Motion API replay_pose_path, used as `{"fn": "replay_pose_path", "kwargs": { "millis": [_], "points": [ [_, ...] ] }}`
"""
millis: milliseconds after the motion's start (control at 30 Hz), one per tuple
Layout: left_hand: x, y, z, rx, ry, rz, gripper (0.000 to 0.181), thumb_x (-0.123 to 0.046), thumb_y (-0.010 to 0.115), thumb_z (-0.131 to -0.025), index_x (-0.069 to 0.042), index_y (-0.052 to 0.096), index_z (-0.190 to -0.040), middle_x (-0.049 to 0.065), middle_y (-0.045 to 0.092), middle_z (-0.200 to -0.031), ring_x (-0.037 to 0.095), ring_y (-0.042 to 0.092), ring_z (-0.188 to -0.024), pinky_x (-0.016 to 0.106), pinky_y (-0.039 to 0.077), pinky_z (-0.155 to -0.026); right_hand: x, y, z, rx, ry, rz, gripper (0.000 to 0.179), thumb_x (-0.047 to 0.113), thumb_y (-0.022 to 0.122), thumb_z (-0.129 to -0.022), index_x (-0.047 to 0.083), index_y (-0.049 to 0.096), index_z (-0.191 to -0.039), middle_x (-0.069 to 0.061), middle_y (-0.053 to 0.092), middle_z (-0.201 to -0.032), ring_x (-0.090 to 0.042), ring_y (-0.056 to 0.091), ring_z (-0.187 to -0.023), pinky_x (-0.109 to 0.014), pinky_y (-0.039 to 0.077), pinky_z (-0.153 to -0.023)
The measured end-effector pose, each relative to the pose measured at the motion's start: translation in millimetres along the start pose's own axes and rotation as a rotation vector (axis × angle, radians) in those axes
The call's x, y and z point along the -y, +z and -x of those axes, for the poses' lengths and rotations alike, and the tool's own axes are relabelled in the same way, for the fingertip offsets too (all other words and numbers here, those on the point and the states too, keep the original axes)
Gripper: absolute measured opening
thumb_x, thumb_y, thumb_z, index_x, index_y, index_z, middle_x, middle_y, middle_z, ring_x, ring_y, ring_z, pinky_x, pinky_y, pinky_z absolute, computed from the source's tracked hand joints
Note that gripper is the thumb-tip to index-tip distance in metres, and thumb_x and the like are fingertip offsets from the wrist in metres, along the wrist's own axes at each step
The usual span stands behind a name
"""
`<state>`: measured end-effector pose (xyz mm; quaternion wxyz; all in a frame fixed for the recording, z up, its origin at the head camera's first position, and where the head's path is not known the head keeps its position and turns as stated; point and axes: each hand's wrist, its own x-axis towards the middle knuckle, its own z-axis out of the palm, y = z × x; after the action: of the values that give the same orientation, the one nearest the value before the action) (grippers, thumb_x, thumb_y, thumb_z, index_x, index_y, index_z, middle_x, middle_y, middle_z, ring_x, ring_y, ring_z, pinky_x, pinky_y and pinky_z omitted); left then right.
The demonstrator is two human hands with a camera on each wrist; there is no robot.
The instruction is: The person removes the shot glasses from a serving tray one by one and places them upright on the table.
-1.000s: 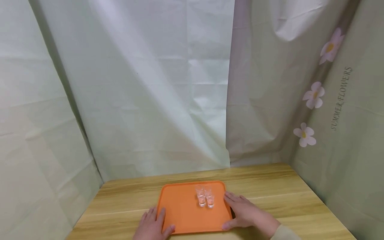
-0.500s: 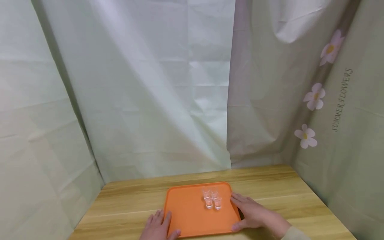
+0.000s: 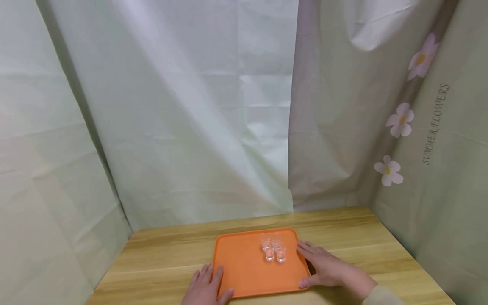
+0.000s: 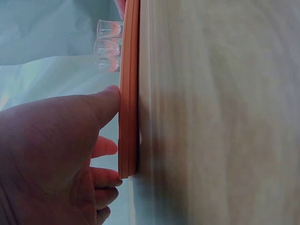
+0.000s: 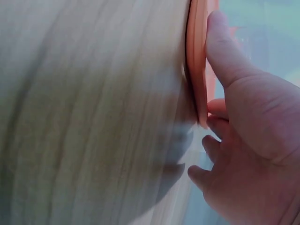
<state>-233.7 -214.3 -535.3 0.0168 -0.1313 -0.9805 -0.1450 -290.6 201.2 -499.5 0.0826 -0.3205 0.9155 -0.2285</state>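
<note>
An orange tray (image 3: pixel 244 271) lies on the wooden table. Several small clear glasses (image 3: pixel 270 255) stand grouped on its right rear part. My left hand (image 3: pixel 203 288) touches the tray's near left corner, its thumb on the front rim and the fingers spread along the left side. On the opposite side, my right hand (image 3: pixel 324 267) lies against the right edge, thumb by the near corner and fingers extended along the side. In the right wrist view, the thumb rests on the orange rim (image 5: pixel 198 65), while the outer fingers are apart from it.
Wood-grain tabletop (image 3: pixel 171 250) surrounds the tray. Pale hanging cloth (image 3: pixel 213 148) encloses the table at the back and both sides, with printed flowers (image 3: pixel 388 170) on the right.
The tray has slid to the right across the table with the glasses on it. Both hands have moved right along with it, keeping their places at its edges.
</note>
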Motion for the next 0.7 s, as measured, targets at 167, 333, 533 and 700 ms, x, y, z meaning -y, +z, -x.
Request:
{"fn": "replay_pose_path", "kwargs": {
  "millis": [167, 333, 533, 700],
  "points": [
    [-4.3, 1.5, -2.1, 0.004, -0.004, -0.002, 0.082, -0.063, 0.066, -0.106, 0.004, 0.062, -0.152, 0.039, 0.05, -0.157, 0.059, 0.042, -0.151, 0.074, 0.029, -0.122, 2.0, 2.5, 6.0, -0.058, -0.017, 0.027, 0.104, 0.058, 0.084, -0.093, -0.01, 0.047, -0.161, -0.03, 0.038, -0.171, -0.06, 0.031, -0.157, -0.08, 0.026, -0.12],
    [-8.5, 0.5, -3.7, 0.006, -0.013, -0.003, 0.081, -0.061, 0.068, -0.105, 0.004, 0.061, -0.153, 0.039, 0.05, -0.157, 0.059, 0.042, -0.151, 0.073, 0.03, -0.123, 1.4, 7.9, 10.0, -0.113, -0.027, 0.063, 0.098, 0.057, 0.082, -0.094, -0.011, 0.051, -0.158, -0.033, 0.044, -0.166, -0.062, 0.035, -0.153, -0.08, 0.03, -0.118],
    [-3.7, -1.6, -4.4, 0.022, 0.007, 0.03, 0.082, -0.061, 0.069, -0.104, 0.005, 0.061, -0.153, 0.04, 0.051, -0.156, 0.061, 0.043, -0.149, 0.077, 0.03, -0.121, 0.5, 10.6, 11.3, -0.106, -0.029, 0.068, 0.097, 0.058, 0.08, -0.096, -0.01, 0.05, -0.159, -0.031, 0.044, -0.167, -0.06, 0.034, -0.155, -0.079, 0.03, -0.118],
    [1.8, -5.4, -7.3, 0.022, 0.041, 0.03, 0.081, -0.061, 0.068, -0.105, 0.004, 0.061, -0.153, 0.038, 0.053, -0.156, 0.063, 0.045, -0.146, 0.079, 0.031, -0.118, 2.1, 7.8, 12.5, -0.123, -0.04, 0.089, 0.095, 0.055, 0.08, -0.097, -0.011, 0.05, -0.159, -0.032, 0.045, -0.166, -0.061, 0.036, -0.153, -0.078, 0.033, -0.117]
  ]
}}
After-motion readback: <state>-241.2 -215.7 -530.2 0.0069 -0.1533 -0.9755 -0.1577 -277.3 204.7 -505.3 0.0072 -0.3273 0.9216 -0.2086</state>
